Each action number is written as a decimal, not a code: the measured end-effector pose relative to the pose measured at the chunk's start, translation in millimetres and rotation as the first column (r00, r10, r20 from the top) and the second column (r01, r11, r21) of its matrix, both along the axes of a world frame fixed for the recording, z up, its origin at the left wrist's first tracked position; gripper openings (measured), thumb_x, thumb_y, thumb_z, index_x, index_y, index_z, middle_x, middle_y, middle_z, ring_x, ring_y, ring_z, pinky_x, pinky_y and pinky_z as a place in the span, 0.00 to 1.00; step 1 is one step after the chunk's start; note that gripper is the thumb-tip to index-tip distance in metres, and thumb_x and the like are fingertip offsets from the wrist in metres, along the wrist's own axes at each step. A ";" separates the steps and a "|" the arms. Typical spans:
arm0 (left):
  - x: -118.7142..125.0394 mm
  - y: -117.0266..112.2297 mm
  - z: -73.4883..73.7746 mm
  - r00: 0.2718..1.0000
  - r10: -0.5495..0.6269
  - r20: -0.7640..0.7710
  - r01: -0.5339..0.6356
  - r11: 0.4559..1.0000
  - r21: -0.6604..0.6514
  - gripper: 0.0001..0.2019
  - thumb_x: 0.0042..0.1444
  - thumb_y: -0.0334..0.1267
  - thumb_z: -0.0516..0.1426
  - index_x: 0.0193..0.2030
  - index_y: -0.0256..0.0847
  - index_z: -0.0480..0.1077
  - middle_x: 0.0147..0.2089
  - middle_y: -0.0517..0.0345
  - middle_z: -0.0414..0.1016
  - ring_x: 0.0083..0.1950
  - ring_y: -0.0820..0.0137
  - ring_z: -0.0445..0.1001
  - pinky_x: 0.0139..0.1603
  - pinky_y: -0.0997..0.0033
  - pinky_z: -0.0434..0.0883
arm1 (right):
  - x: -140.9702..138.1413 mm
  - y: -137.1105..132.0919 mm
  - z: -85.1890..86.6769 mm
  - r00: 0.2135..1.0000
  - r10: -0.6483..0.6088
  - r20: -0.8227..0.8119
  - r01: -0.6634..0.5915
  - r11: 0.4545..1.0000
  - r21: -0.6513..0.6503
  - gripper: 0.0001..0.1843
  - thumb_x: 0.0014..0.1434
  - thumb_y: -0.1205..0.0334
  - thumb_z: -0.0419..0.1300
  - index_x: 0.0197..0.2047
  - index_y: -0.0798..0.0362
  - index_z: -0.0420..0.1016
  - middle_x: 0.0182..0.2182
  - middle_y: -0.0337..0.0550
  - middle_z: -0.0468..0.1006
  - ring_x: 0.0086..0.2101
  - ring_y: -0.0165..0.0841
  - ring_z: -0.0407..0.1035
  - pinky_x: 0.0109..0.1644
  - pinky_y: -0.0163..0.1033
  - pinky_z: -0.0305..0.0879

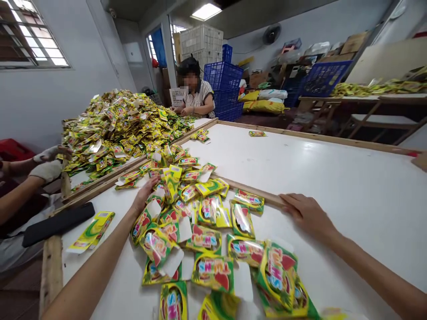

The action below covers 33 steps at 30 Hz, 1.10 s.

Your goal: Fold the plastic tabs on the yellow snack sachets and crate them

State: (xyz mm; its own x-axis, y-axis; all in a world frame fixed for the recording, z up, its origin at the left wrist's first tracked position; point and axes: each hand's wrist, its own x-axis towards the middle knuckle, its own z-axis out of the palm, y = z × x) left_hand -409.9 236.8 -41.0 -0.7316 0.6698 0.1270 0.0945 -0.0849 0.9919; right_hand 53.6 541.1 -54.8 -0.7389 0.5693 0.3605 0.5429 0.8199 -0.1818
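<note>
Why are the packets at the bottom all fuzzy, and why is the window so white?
Head view: the nearest packets at the bottom edge look smeared and stretched, the big pile further off sharper; the window and ceiling light are blown out white; shadows on the white table are soft.
</note>
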 end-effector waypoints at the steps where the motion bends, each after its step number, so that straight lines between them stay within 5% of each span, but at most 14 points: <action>1: 11.6 -2.2 -0.7 0.999 -0.043 -0.027 0.043 0.999 -0.016 0.31 0.47 0.59 0.59 0.53 0.38 0.72 0.59 0.47 0.72 0.63 0.54 0.65 0.63 0.56 0.63 | 19.4 -10.1 -2.3 1.000 -0.014 -0.010 0.014 1.000 -0.022 0.19 0.61 0.55 0.48 0.50 0.50 0.72 0.46 0.50 0.77 0.47 0.43 0.68 0.49 0.47 0.61; 6: 80.9 -10.2 1.7 0.962 -0.255 -0.094 0.248 0.966 -0.077 0.29 0.50 0.53 0.61 0.56 0.39 0.70 0.61 0.48 0.70 0.64 0.54 0.64 0.65 0.55 0.60 | 120.8 -69.6 -7.0 0.983 -0.185 -0.015 0.182 0.976 -0.119 0.20 0.57 0.51 0.49 0.48 0.45 0.74 0.45 0.48 0.78 0.49 0.46 0.69 0.51 0.51 0.61; 13: 183.5 -13.5 -0.3 0.888 -0.454 -0.072 0.449 0.890 -0.078 0.28 0.52 0.51 0.59 0.58 0.40 0.68 0.60 0.48 0.71 0.61 0.51 0.68 0.59 0.54 0.66 | 240.6 -174.5 3.9 0.891 -0.453 -0.018 0.449 0.888 -0.098 0.18 0.55 0.52 0.48 0.41 0.39 0.78 0.43 0.48 0.79 0.47 0.51 0.68 0.47 0.54 0.64; 18: 237.9 -16.2 1.9 0.839 -0.532 -0.115 0.521 0.846 -0.115 0.28 0.53 0.52 0.58 0.58 0.38 0.68 0.60 0.44 0.70 0.59 0.53 0.69 0.58 0.54 0.68 | 293.1 -246.8 7.8 0.806 -0.592 -0.019 0.587 0.803 -0.104 0.18 0.56 0.52 0.48 0.41 0.37 0.78 0.43 0.46 0.78 0.47 0.51 0.68 0.47 0.54 0.64; 22: 250.9 -27.2 18.5 0.828 -0.543 -0.139 0.525 0.838 -0.149 0.28 0.52 0.54 0.58 0.54 0.38 0.70 0.58 0.43 0.72 0.59 0.53 0.70 0.59 0.54 0.66 | 312.5 -291.0 23.2 0.756 -0.654 0.005 0.654 0.755 -0.043 0.21 0.57 0.55 0.46 0.45 0.43 0.77 0.43 0.48 0.77 0.44 0.49 0.69 0.48 0.51 0.64; 28: 251.9 -94.2 45.0 0.897 -0.348 -0.274 0.302 0.933 -0.196 0.25 0.56 0.52 0.56 0.56 0.38 0.66 0.62 0.42 0.65 0.65 0.53 0.61 0.66 0.50 0.54 | 330.6 -333.9 34.3 0.657 -0.752 0.052 0.752 0.658 0.021 0.19 0.59 0.57 0.48 0.47 0.47 0.76 0.44 0.51 0.76 0.46 0.50 0.68 0.47 0.51 0.64; 30: 264.7 -129.5 49.9 0.870 -0.313 -0.381 0.243 0.944 -0.222 0.22 0.57 0.50 0.56 0.54 0.41 0.67 0.58 0.46 0.69 0.62 0.55 0.65 0.63 0.53 0.58 | 335.3 -346.3 30.8 0.621 -0.779 0.088 0.783 0.621 -0.037 0.18 0.58 0.58 0.48 0.46 0.46 0.76 0.44 0.51 0.76 0.46 0.50 0.68 0.46 0.52 0.64; 33: 295.8 -181.8 55.7 0.768 -0.431 -0.473 0.338 0.901 -0.272 0.17 0.59 0.47 0.55 0.52 0.43 0.67 0.53 0.49 0.72 0.57 0.57 0.69 0.58 0.57 0.65 | 337.0 -367.1 29.6 0.558 -0.826 0.080 0.829 0.550 -0.103 0.19 0.58 0.56 0.50 0.47 0.48 0.76 0.44 0.52 0.75 0.46 0.50 0.68 0.46 0.53 0.64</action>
